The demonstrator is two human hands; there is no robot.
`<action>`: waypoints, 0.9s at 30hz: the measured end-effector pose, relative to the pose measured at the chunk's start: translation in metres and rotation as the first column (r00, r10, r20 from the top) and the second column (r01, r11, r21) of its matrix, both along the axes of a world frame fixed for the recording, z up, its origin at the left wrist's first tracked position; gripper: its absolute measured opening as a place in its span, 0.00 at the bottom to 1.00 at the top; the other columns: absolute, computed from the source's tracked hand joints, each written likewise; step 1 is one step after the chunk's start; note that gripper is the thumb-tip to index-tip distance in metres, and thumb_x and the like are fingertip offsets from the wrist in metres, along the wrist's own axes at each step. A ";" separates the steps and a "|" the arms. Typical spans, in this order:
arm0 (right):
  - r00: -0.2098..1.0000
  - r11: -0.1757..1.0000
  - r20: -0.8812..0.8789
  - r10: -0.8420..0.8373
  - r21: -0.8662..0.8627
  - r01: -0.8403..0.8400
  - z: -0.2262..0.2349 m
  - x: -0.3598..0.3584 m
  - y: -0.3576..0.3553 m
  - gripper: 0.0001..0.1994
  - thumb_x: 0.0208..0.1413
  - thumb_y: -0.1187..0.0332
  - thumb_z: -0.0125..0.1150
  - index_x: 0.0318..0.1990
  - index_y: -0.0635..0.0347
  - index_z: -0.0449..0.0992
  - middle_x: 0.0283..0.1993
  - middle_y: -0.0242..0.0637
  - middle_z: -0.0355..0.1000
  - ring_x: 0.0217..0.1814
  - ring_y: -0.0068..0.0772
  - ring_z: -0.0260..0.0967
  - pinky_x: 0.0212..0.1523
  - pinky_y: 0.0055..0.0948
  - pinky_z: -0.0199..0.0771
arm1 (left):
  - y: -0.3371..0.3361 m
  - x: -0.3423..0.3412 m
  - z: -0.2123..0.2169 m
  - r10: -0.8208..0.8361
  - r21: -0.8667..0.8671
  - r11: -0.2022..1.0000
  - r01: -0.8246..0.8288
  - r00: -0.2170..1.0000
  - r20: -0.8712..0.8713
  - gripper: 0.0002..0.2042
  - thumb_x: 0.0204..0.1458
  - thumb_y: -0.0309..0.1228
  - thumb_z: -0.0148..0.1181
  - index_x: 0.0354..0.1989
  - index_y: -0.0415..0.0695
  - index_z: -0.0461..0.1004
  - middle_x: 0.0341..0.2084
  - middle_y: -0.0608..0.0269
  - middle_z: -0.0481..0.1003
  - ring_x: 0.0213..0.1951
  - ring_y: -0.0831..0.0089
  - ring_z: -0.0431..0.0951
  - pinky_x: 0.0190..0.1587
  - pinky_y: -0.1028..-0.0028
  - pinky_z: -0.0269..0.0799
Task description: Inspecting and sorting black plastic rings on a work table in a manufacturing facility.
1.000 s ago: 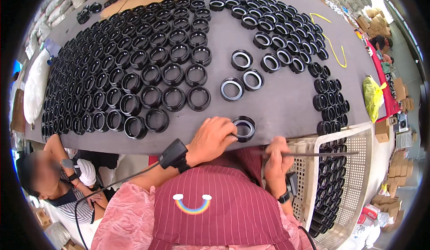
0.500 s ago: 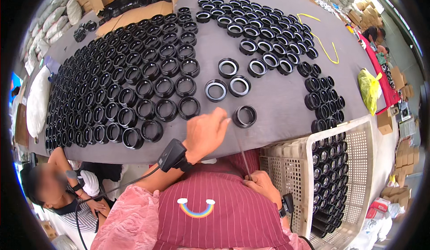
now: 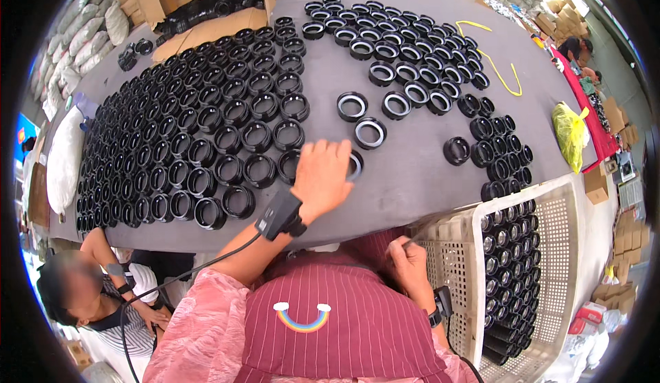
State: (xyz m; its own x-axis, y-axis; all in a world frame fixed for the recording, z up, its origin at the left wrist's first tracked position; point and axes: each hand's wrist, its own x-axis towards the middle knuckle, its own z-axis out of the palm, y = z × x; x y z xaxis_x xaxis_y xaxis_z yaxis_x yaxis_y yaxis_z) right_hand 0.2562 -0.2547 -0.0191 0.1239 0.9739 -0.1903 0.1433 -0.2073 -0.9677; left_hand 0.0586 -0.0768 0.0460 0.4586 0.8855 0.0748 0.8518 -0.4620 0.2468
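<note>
On the grey table, my left hand [image 3: 323,177] has its fingers bent over a black ring with a white inner band [image 3: 355,167], much of which the hand covers. Just beyond it lie two more white-banded rings, one nearer [image 3: 370,133] and one farther [image 3: 353,107]. My right hand [image 3: 408,263] is held in at the table's front edge, closed round a thin tool. Only a short dark end of this tool [image 3: 407,244] shows, and its kind is unclear. A single black ring [image 3: 456,151] without a visible white band rests farther right.
Dense rows of black rings [image 3: 258,136] fill the table's left; white-banded ones [image 3: 416,93] cluster at the back. A pale plastic crate [image 3: 474,280] of rings stands at the right. Beyond are an open cardboard box [image 3: 155,2] and a yellow bag [image 3: 569,136]. Someone sits at lower left.
The plain ring near my left hand has moved right, beside the right-hand rows. A white-banded ring has come nearer, under my left hand. My right hand has risen slightly, its tool turned.
</note>
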 end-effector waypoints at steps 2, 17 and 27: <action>0.985 0.959 -0.163 -0.061 0.264 0.103 0.014 -0.005 0.007 0.10 0.64 0.69 0.56 0.32 0.65 0.75 0.29 0.28 0.71 0.29 0.20 0.62 0.32 0.24 0.66 | -0.028 -0.009 -0.003 -0.171 -0.053 0.982 0.183 0.969 0.179 0.33 0.41 0.36 0.72 0.57 0.38 0.65 0.49 0.49 0.72 0.54 0.53 0.70 0.57 0.58 0.63; 0.994 0.912 0.100 0.042 0.403 -0.079 0.019 -0.039 0.055 0.03 0.58 0.76 0.59 0.32 0.64 0.76 0.26 0.37 0.72 0.26 0.26 0.68 0.28 0.27 0.67 | -0.067 -0.044 -0.057 -0.291 0.059 0.946 0.319 0.753 0.591 0.13 0.44 0.29 0.70 0.38 0.44 0.76 0.54 0.48 0.71 0.55 0.51 0.72 0.55 0.58 0.68; 0.806 0.848 0.575 -0.141 0.490 -0.201 0.042 -0.025 0.075 0.02 0.54 0.76 0.63 0.33 0.60 0.75 0.32 0.41 0.76 0.31 0.48 0.71 0.34 0.40 0.70 | -0.063 -0.044 -0.060 -0.320 0.080 0.935 0.344 0.728 0.606 0.13 0.44 0.29 0.69 0.40 0.44 0.78 0.54 0.47 0.72 0.54 0.50 0.73 0.55 0.58 0.68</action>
State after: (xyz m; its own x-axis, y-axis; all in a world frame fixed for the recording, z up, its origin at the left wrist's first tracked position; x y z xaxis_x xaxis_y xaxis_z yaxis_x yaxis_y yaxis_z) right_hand 0.2314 -0.1797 0.0233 0.0099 0.9056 0.4240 0.6963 0.2981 -0.6530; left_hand 0.0146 -0.1397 -0.0141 0.5946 0.6928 0.4079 0.3152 -0.6676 0.6745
